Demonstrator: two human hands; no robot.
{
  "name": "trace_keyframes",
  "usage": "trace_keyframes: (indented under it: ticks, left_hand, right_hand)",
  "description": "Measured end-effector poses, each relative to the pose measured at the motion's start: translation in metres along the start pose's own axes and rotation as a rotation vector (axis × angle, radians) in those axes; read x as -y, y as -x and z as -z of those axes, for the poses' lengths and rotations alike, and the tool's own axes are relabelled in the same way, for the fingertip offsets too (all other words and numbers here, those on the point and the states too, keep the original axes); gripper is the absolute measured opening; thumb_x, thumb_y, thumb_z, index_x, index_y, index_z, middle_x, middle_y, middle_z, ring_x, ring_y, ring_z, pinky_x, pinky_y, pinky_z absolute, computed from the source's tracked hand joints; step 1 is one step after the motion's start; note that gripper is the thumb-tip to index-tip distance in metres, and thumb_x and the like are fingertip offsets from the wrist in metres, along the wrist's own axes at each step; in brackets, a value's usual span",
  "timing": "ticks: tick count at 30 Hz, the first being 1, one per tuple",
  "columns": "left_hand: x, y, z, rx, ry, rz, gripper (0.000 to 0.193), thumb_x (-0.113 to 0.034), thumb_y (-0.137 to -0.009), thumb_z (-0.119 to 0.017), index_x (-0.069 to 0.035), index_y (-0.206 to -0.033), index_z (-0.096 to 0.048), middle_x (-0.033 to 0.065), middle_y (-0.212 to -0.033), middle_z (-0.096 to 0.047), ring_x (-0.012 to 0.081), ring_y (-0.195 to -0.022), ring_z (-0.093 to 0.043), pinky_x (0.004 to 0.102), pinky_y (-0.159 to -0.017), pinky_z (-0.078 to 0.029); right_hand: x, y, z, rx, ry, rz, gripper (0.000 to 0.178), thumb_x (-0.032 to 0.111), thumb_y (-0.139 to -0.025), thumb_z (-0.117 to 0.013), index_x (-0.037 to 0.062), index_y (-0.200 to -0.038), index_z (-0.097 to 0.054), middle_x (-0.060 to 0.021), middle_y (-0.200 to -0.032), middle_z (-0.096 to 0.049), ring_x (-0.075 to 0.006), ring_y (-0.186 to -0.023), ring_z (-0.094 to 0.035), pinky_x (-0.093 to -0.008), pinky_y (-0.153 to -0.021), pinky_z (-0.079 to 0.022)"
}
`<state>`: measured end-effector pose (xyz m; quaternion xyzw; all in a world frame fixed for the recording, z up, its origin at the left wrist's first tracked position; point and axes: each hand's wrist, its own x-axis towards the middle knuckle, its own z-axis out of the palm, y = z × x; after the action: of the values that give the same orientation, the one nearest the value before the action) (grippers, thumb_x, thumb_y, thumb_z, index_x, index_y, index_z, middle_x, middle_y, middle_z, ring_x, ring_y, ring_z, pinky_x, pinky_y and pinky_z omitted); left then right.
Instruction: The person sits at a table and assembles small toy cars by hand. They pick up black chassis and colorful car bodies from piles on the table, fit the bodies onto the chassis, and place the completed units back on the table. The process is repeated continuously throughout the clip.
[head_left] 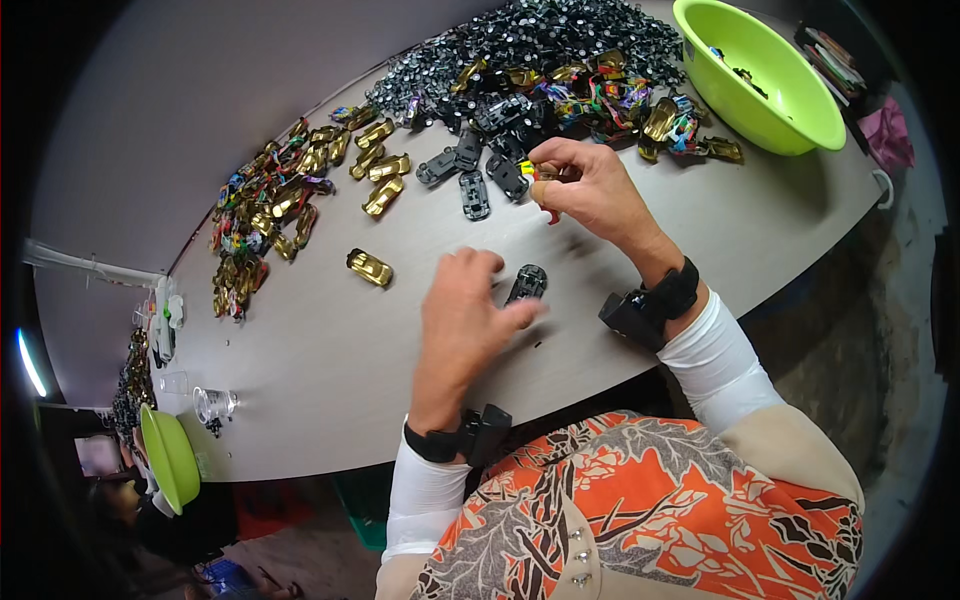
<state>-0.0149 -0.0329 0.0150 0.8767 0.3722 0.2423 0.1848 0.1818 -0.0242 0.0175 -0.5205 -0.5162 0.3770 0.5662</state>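
My right hand (592,188) is closed in a pinch on a small red and yellow toy car body, mostly hidden by the fingers. My left hand (462,318) hangs over the table with its thumb and fingers apart. Beside its thumb lies a black toy car chassis (527,283). Several more black chassis (474,196) lie just beyond, to the left of my right hand. A single gold toy car body (370,268) rests on the table left of my left hand, apart from a loose group of gold bodies (382,196).
A heap of small black parts (530,45) covers the far side, with coloured and gold bodies along its edge. More car bodies (285,200) are piled at the left. A lime-green basin (800,95) stands far right. A clear cup (212,404) and another green basin (170,460) are at the left.
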Motion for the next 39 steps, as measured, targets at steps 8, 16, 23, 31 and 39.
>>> trace_keyframes:
  ticks: [8, 16, 23, 31, 39]
  left_hand:
    - [0.012, -0.015, 0.002, 0.017, 0.28, 0.135, 0.03, -0.005, -0.059, -0.065, 0.0, -0.088, -0.058, 0.0115, -0.079, -0.054, 0.0234, -0.07, -0.057, 0.0311, -0.063, -0.047]
    - [0.029, -0.021, -0.001, -0.01, 1.368, 0.349, 0.029, 0.003, -0.074, -0.064, 0.003, -0.102, -0.056, 0.0074, -0.099, -0.059, 0.014, -0.082, -0.061, 0.028, -0.07, -0.055]
    - [0.025, -0.018, 0.0, -0.028, 1.604, 0.453, 0.029, 0.001, -0.077, -0.065, 0.004, -0.104, -0.055, 0.0128, -0.104, -0.058, 0.0217, -0.087, -0.064, 0.0306, -0.074, -0.055]
    - [0.025, -0.015, -0.006, -0.286, 1.062, 0.169, 0.023, 0.014, -0.075, -0.051, 0.005, -0.096, -0.056, 0.013, -0.113, -0.052, 0.0149, -0.094, -0.058, 0.0273, -0.081, -0.051]
    - [0.02, -0.014, -0.003, -0.261, 1.451, 0.313, 0.018, 0.004, -0.08, -0.053, 0.005, -0.098, -0.058, 0.0116, -0.112, -0.053, 0.0164, -0.095, -0.059, 0.0321, -0.081, -0.053]
  right_hand:
    - [0.013, 0.012, -0.012, 0.342, -0.028, -0.06, 0.027, 0.006, -0.07, -0.063, -0.0027, -0.095, -0.061, -0.0025, -0.072, -0.057, -0.0066, -0.059, -0.051, -0.0215, -0.052, -0.043]
    - [0.012, 0.013, -0.021, 0.349, -0.241, -0.17, 0.023, 0.005, -0.075, -0.061, -0.0017, -0.097, -0.058, -0.0024, -0.075, -0.059, -0.0054, -0.063, -0.053, -0.021, -0.054, -0.044]
    - [0.013, 0.017, -0.026, 0.111, -0.185, -0.006, 0.019, 0.002, -0.077, -0.061, -0.0006, -0.094, -0.055, -0.0029, -0.078, -0.059, -0.0061, -0.066, -0.055, -0.0216, -0.055, -0.049]
    - [0.022, 0.015, -0.017, 0.055, -0.325, -0.117, 0.018, 0.003, -0.077, -0.059, -0.001, -0.094, -0.056, -0.0036, -0.076, -0.06, -0.0063, -0.061, -0.055, -0.0194, -0.049, -0.043]
    - [0.01, 0.02, -0.033, 0.23, -0.261, -0.194, 0.023, 0.002, -0.073, -0.061, -0.0026, -0.095, -0.056, -0.0043, -0.081, -0.06, -0.008, -0.068, -0.056, -0.0228, -0.057, -0.047]
